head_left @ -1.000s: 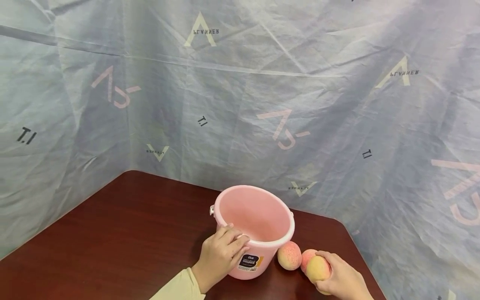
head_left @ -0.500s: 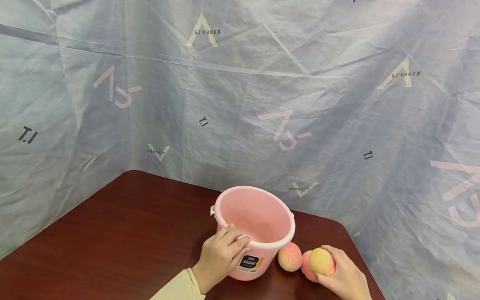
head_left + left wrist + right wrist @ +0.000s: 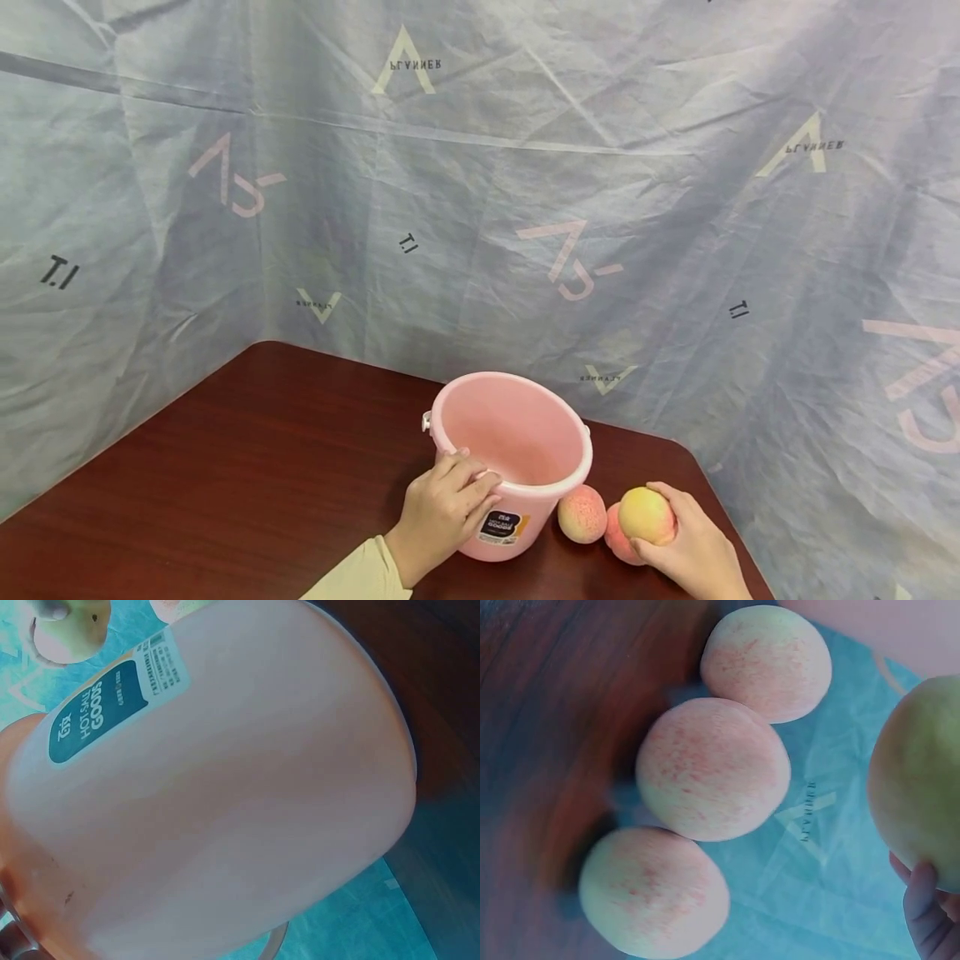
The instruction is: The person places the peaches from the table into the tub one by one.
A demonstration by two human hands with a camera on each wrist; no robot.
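Head view: a grey printed cloth [image 3: 450,208] hangs behind the dark red desk [image 3: 247,450]. A pale sleeve [image 3: 363,571] leads to the left hand [image 3: 446,510], whose fingers [image 3: 480,483] are bent over the near rim of the pink bucket [image 3: 517,433], gripping it. The bucket stands on the desk, its label [image 3: 501,527] facing the person. Just beside its right side lies one peach [image 3: 582,515]; I cannot tell whether they touch. Next comes a second peach [image 3: 621,542], partly covered by the yellowish peach [image 3: 647,515] in the right hand [image 3: 693,546], whose fingers are spread to its width and hold it. The right wrist view shows a third peach [image 3: 654,894], also on the desk, at the row's far end from the bucket.
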